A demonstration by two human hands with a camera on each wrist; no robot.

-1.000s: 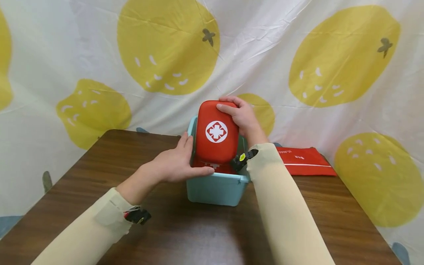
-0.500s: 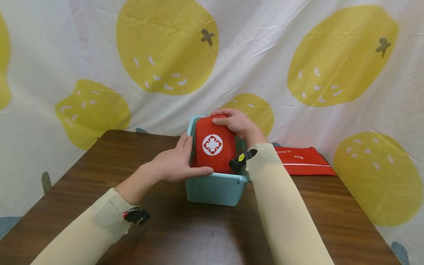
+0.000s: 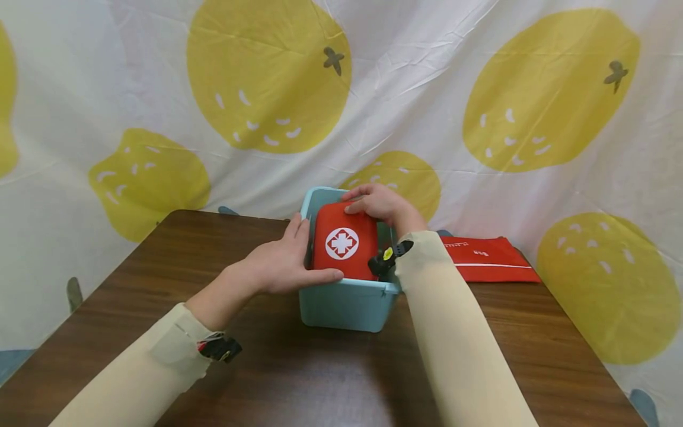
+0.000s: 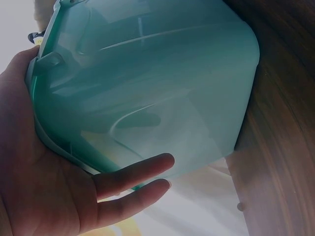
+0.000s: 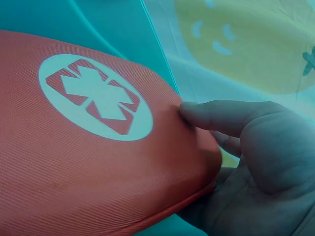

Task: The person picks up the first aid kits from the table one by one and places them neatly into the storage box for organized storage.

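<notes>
"Pinching what, that right hand (image 3: 381, 204)?"

"The top end of a red case (image 3: 345, 240): thumb on its front, other fingers behind, parted only by the case's thickness."

"And where is the case?"

"Inside a pale blue bin (image 3: 344, 305), leaning back, its lower end hidden by the near rim. The round white emblem (image 3: 342, 244) on its front faces the head camera."

"What about the left hand (image 3: 280, 264)?"

"Spread wide, fingers nearly straight along the bin's left side, thumb lying by the near rim. It touches the bin without curling round it."

"Where's the bin standing?"

"On the brown tabletop (image 3: 213, 249), roughly midway between the left and right edges, towards the far edge."

"Anything else on there?"

"A flat red pouch (image 3: 485, 261) with a white line, by the far right corner. Beyond the far edge hangs a white cloth (image 3: 416, 53) printed with yellow fruit."
</notes>
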